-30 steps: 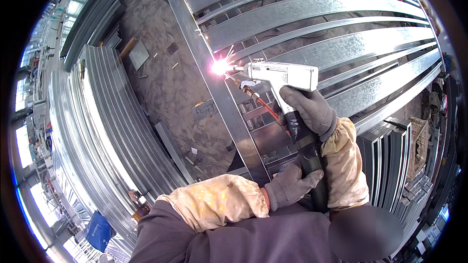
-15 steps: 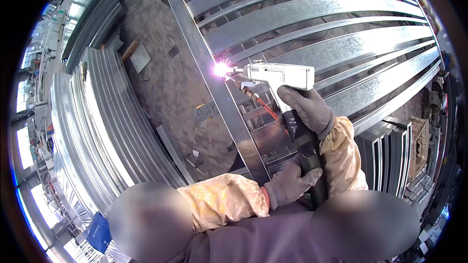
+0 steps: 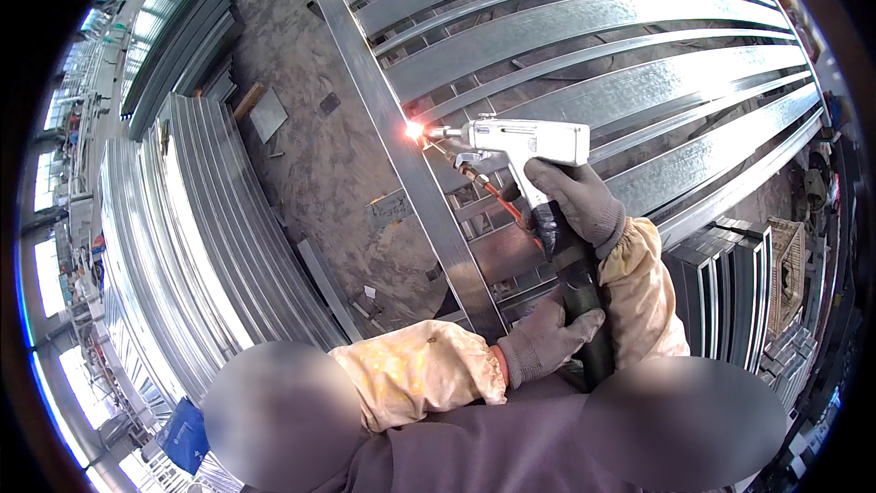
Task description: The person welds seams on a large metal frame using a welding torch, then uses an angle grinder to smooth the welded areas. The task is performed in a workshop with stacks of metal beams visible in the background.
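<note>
My gloved right hand [image 3: 584,207] is closed round the grip of a white welding gun [image 3: 538,141]. At the gun's nozzle a small orange-red glow [image 3: 414,130] sits on the long side bar [image 3: 436,217] of a shiny metal frame, where a crossbar meets it. A thin wire feed tube with a brass fitting [image 3: 478,180] and an orange hose runs below the nozzle toward the glow. Lower down, my gloved left hand [image 3: 550,344] wraps round the gun's thick black cable sleeve [image 3: 578,285]. The fingers' far sides are hidden behind grip and sleeve.
Wide and narrow crossbars [image 3: 639,91] of the frame stretch off to the right. On the left lie stacked long metal profiles [image 3: 214,219], with darker ones [image 3: 178,59] farther back. Dark panels [image 3: 730,292] and a woven-looking crate [image 3: 787,265] stand at the right. A blue bag [image 3: 182,436] is at lower left.
The bright pink-white flare at the nozzle has shrunk to a small orange-red glow. Both hands keep their hold, and the gun has hardly moved.
</note>
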